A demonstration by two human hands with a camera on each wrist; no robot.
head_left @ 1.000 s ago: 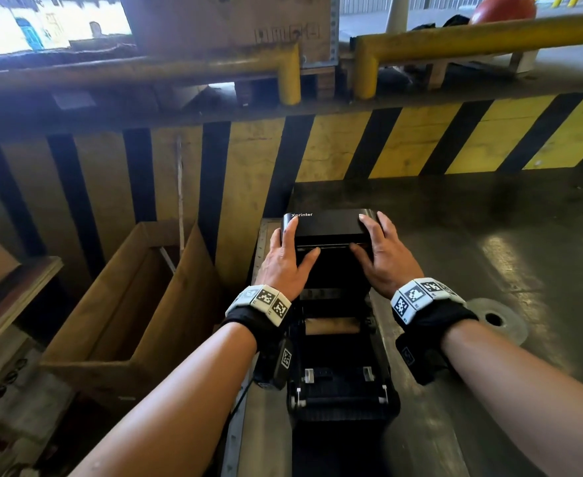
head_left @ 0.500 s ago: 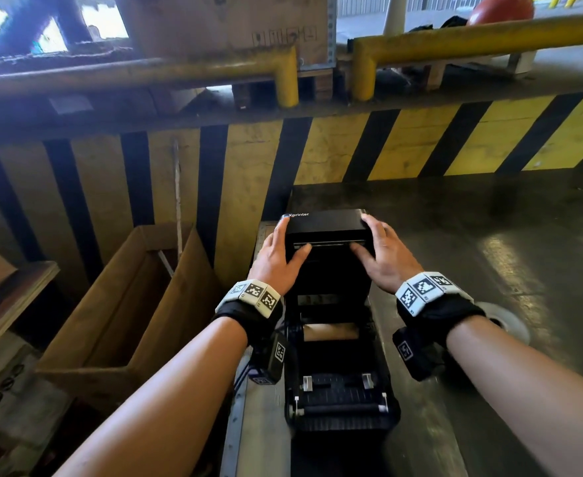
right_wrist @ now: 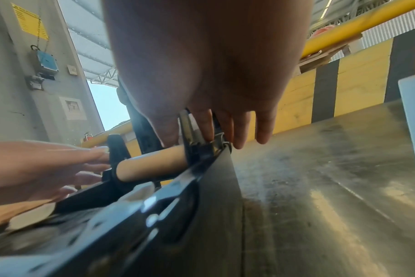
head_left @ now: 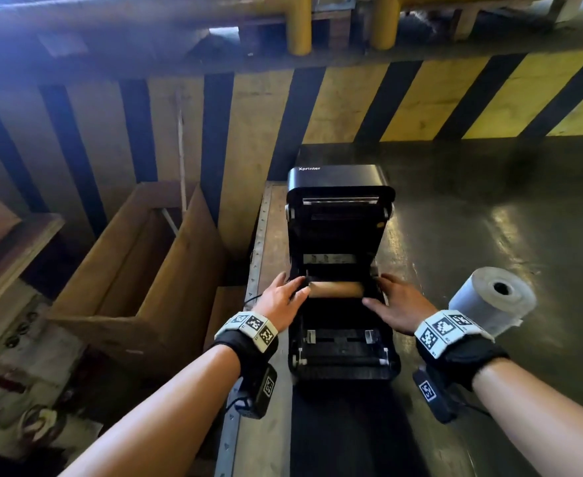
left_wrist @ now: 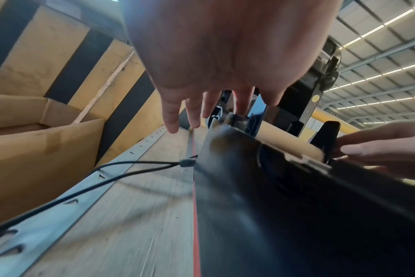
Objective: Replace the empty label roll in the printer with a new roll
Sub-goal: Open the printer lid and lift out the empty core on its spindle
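Both hands at the ends of the bare cardboard core in the lidded-up printer.

Left hand and right hand spread loose, fingers straight, tips against the black roll holders at either end of the core; nothing gripped. New label roll lying on the table just right of the right wrist.

Black printer, brown cardboard core, grey-white new roll, yellow-and-black striped barrier, tan box.
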